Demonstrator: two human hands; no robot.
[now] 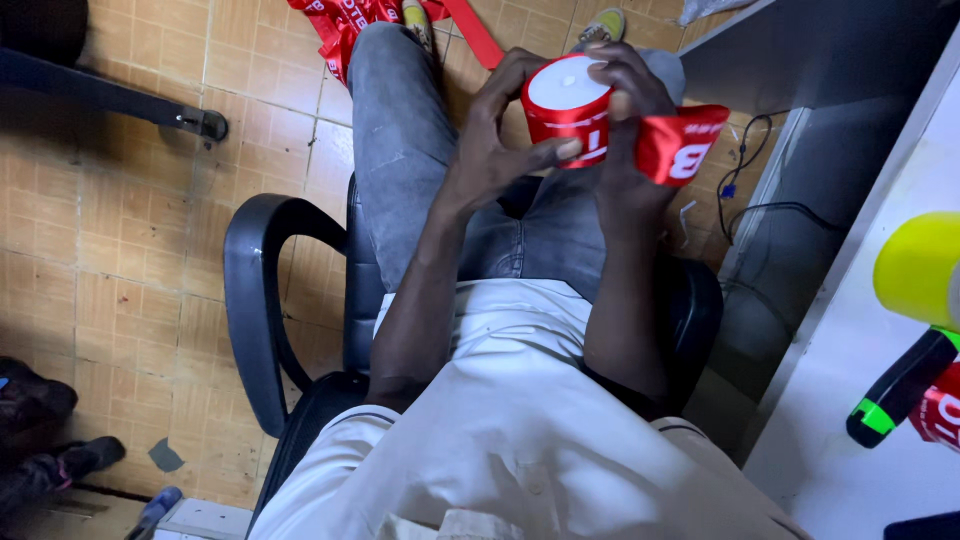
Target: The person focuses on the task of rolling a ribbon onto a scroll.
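Note:
I sit on a black office chair (pixel 250 300) and look down at my lap. My left hand (pixel 495 135) grips a white cylinder (pixel 565 85) from the left side, thumb across the red ribbon wound around it. My right hand (pixel 630 90) curls over the cylinder's right side and pinches the red ribbon (pixel 685 145) with white print, whose loose end sticks out to the right. More of the same red ribbon (pixel 345 25) lies heaped on the tiled floor beyond my knees.
A white desk (pixel 860 420) runs along the right, carrying a yellow roll (pixel 920 265), a black-and-green marker (pixel 895 390) and a red item (pixel 940 415). Cables (pixel 745 180) hang under the desk. A dark chair base (pixel 120 100) sits upper left; dark shoes (pixel 40 430) lower left.

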